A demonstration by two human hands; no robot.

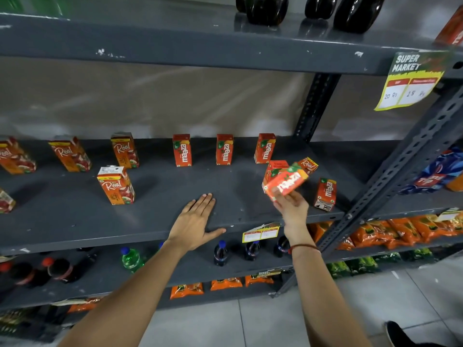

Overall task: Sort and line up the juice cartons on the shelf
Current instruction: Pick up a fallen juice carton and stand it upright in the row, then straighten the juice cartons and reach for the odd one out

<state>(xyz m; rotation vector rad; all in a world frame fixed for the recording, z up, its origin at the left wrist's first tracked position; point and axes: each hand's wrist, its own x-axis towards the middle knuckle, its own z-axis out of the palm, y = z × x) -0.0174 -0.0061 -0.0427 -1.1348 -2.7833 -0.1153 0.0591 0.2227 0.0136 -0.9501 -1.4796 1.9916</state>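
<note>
My right hand grips an orange Maaza carton, tilted on its side above the grey shelf. Behind it stand another Maaza carton and a tilted Real carton. My left hand lies flat and empty on the shelf's front, fingers apart. Three Maaza cartons stand in a spaced row at the back, and one more stands at the right front. Several Real cartons line the back left; one Real carton stands further forward.
A slanted metal upright bounds the shelf on the right. Dark bottles stand on the shelf above, soda bottles on the one below. A yellow price tag hangs at the front edge, a larger sign above right.
</note>
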